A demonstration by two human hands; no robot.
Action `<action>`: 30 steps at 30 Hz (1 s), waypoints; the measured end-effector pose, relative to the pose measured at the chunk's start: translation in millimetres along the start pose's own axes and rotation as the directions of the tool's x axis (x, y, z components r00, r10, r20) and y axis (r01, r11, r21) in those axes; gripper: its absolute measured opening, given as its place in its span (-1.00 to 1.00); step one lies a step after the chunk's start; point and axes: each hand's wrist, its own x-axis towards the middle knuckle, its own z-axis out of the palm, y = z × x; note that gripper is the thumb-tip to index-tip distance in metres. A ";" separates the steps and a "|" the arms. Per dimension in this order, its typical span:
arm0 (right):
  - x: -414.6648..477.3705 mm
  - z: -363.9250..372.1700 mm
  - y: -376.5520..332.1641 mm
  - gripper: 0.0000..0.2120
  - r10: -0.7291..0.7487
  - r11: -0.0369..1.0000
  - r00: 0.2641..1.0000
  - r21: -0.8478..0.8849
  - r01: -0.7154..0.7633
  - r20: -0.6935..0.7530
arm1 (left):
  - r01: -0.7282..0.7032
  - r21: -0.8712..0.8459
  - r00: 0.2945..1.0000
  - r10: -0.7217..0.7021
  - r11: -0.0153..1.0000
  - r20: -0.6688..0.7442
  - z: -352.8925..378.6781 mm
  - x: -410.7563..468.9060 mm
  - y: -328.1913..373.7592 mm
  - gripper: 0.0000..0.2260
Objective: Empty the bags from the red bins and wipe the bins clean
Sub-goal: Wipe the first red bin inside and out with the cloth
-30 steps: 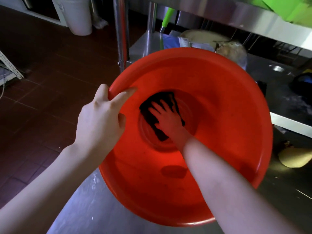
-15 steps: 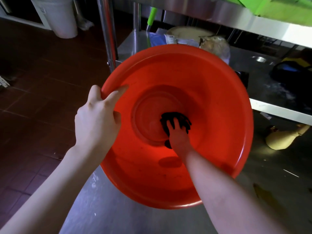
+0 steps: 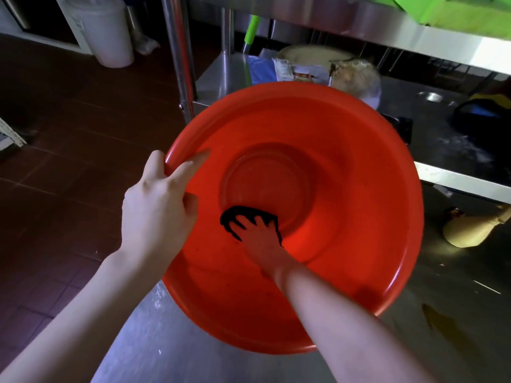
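Red bin (image 3: 359, 217) tilted on steel surface (image 3: 171, 341). Left of bin, dark tiled floor (image 3: 69, 134), white bucket (image 3: 107, 31) beyond. Left grip (image 3: 157, 211) clamped on bin's rim. Right grip (image 3: 260, 236) inside bin, fingers apart, pressing black cloth (image 3: 229, 217) down. Right of bin, tan sack (image 3: 470, 230).

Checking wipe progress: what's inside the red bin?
In the red bin, the right hand presses a dark cloth at the floor's near edge; no bags. The surface beneath the cloth is hidden.
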 end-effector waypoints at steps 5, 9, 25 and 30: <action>6.3 -8.9 7.8 -0.42 -0.098 0.993 0.995 0.061 0.098 0.002 | -0.013 0.024 1.000 0.013 1.000 -0.013 1.2 -2.0 9.6 -0.35; -7.2 -16.0 43.2 -0.63 -0.053 0.998 0.977 0.053 0.043 0.206 | -0.047 0.040 0.999 0.047 0.998 0.008 0.7 -2.2 15.4 -0.36; -30.1 -6.8 75.6 -0.57 0.168 0.984 0.959 -0.091 -0.151 0.228 | -0.001 0.019 1.000 0.001 1.000 0.012 2.1 -3.3 36.1 -0.38; -4.8 2.3 10.8 -0.47 -0.016 0.784 0.985 0.614 -0.095 0.172 | -0.020 0.042 1.000 0.019 0.999 0.007 2.3 -3.6 32.0 -0.39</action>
